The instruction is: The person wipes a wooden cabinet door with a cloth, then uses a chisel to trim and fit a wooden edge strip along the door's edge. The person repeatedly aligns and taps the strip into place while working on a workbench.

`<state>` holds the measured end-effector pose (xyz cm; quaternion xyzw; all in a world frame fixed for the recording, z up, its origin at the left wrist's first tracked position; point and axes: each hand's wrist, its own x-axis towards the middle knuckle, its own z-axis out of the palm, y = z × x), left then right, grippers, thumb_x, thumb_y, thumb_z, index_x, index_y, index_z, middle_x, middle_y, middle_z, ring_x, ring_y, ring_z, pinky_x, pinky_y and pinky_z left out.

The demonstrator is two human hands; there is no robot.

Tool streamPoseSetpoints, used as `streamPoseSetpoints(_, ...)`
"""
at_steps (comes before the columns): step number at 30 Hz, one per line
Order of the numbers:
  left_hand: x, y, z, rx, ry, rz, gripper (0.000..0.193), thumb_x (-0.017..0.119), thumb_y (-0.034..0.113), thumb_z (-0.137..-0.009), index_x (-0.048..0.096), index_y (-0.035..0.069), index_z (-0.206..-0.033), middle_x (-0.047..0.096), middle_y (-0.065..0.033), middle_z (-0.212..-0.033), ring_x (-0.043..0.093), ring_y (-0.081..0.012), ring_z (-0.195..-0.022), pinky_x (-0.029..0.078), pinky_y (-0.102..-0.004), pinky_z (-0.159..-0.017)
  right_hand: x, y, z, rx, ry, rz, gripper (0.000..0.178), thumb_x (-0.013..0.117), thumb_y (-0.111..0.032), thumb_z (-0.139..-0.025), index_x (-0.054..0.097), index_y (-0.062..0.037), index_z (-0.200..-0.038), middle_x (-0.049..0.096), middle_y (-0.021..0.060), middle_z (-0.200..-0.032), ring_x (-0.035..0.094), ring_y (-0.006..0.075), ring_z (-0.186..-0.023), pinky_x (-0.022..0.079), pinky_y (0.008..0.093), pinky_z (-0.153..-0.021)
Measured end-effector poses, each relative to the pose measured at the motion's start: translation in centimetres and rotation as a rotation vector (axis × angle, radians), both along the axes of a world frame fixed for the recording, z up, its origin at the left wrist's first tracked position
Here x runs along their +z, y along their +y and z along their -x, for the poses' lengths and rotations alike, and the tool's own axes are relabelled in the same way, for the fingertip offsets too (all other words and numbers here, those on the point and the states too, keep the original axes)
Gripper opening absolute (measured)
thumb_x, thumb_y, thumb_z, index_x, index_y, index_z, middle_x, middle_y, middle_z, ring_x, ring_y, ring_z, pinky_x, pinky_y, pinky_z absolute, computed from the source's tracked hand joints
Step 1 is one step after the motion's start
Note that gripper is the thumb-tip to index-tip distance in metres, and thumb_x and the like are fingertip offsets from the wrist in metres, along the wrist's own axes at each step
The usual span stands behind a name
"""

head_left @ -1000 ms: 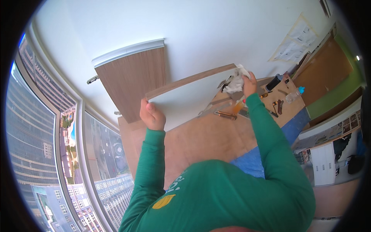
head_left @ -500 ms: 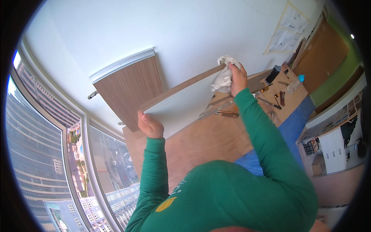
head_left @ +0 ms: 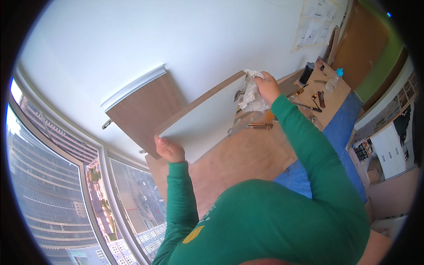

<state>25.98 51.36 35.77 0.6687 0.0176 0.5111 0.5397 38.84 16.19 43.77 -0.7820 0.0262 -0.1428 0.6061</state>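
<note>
A board (head_left: 207, 119) with a white face and wood-grain edge is held up at a tilt over the plywood worktop (head_left: 247, 163). My left hand (head_left: 170, 149) grips its near left corner, thumb on the edge. At the far right end, my right hand (head_left: 268, 87) clutches a crumpled white rag (head_left: 255, 98). The rag hangs against the board's right end and hides part of it. Whether the right fingers also hold the board cannot be seen.
A wood-grain panel (head_left: 148, 108) with a metal edge strip leans on the wall behind. Utility knives (head_left: 259, 126), a black bottle (head_left: 306, 73), a blue-capped clear bottle (head_left: 334, 80) and hand tools (head_left: 321, 99) lie or stand rightward. Windows (head_left: 53, 163) line the left; a blue sheet (head_left: 338, 126) borders the worktop.
My right hand and the rag have slid from the board's top right corner onto its right end, and the rag hangs more spread out. My left hand keeps its corner. The whole view has shifted slightly.
</note>
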Motion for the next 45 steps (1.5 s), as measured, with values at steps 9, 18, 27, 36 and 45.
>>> streamPoseSetpoints(9, -0.1, 2.1, 0.5, 0.132, 0.158, -0.119, 0.062, 0.036, 0.050, -0.116, 0.053, -0.006, -0.134, 0.062, -0.0189, -0.120, 0.060, -0.0273, -0.108, 0.049, -0.0387, -0.098, -15.8, -11.8, 14.4, 0.006, 0.468, -0.083, 0.036, 0.067, -0.018, -0.100, 0.066, 0.0034, -0.129, 0.074, 0.0101, -0.107, 0.071, 0.0189, -0.091, 0.057, 0.0333, -0.081)
streamPoseSetpoints(18, 3.9, 3.7, 1.0, -0.018, 0.133, -0.169, 0.048, 0.053, 0.029, -0.114, 0.048, 0.001, -0.153, 0.064, -0.0178, -0.129, 0.066, -0.0237, -0.107, 0.055, -0.0343, -0.090, -35.3, -20.3, 27.3, -0.091, 0.772, 0.184, 0.072, 0.075, -0.036, -0.091, 0.056, 0.0095, -0.144, 0.068, 0.0316, -0.133, 0.070, 0.0412, -0.119, 0.055, 0.0440, -0.100)
streamPoseSetpoints(27, 8.3, 5.8, 2.3, 0.279, 0.439, -0.748, 0.035, 0.061, 0.031, -0.111, 0.068, 0.000, -0.124, 0.074, -0.0147, -0.111, 0.070, -0.0261, -0.100, 0.056, -0.0388, -0.088, -30.8, -22.7, 17.4, -0.052, 0.645, 0.472, 0.048, 0.073, -0.034, -0.095, 0.063, -0.0038, -0.131, 0.071, 0.0235, -0.121, 0.065, 0.0455, -0.118, 0.054, 0.0499, -0.098)
streamPoseSetpoints(36, 13.1, 3.6, 2.3, 0.331, 0.740, -1.208, 0.030, 0.064, 0.023, -0.107, 0.069, 0.000, -0.125, 0.071, -0.0141, -0.115, 0.065, -0.0326, -0.109, 0.052, -0.0447, -0.096, -34.2, -28.4, 5.7, 0.044, 0.407, 0.734, 0.035, 0.075, -0.033, -0.093, 0.066, -0.0057, -0.114, 0.069, 0.0195, -0.120, 0.066, 0.0420, -0.113, 0.055, 0.0522, -0.093)
streamPoseSetpoints(45, 16.7, -0.4, 0.1, 0.187, 1.037, -1.099, 0.032, 0.071, 0.021, -0.102, 0.070, 0.003, -0.129, 0.072, -0.0108, -0.115, 0.067, -0.0235, -0.106, 0.052, -0.0386, -0.096, -39.8, -40.5, 6.8, 0.187, 0.689, 0.538, 0.036, 0.068, -0.038, -0.099, 0.072, -0.0027, -0.104, 0.076, 0.0223, -0.100, 0.072, 0.0434, -0.097, 0.057, 0.0510, -0.088)
